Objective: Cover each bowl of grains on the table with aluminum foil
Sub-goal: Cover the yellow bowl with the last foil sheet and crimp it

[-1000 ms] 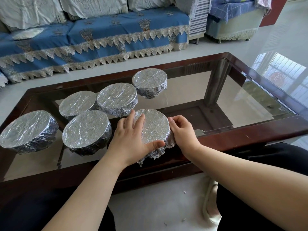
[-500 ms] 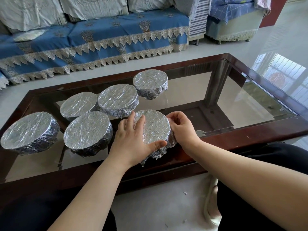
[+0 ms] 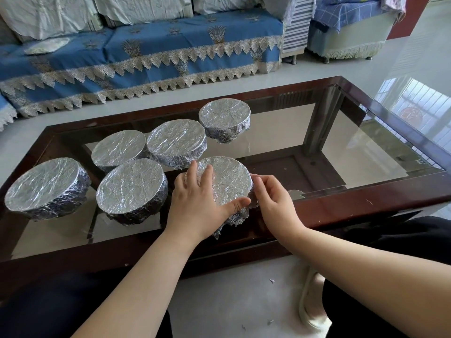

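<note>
Several foil-covered bowls stand on the glass table [image 3: 353, 196]. The nearest foil-covered bowl [image 3: 230, 179] sits by the table's front edge between my hands. My left hand [image 3: 197, 201] lies flat on its left side, fingers on the foil top, thumb along the front rim. My right hand [image 3: 273, 198] pinches the foil at the bowl's right rim. Crumpled foil hangs loose below the front of this bowl. Other covered bowls sit at the left [image 3: 46, 186], front left [image 3: 131, 186], behind [image 3: 119, 150], middle [image 3: 175, 141] and far back [image 3: 224, 115].
The table has a dark wooden frame and a lower shelf seen through the glass. A blue-covered sofa [image 3: 146, 45] runs along the far side. A small white disc [image 3: 295, 192] lies near the front right edge. Foil scraps lie on the floor by my shoe [image 3: 310, 303].
My right hand's fingers have shifted slightly along the right rim of the near bowl, pressing the foil. My left hand stays on top, nearly still.
</note>
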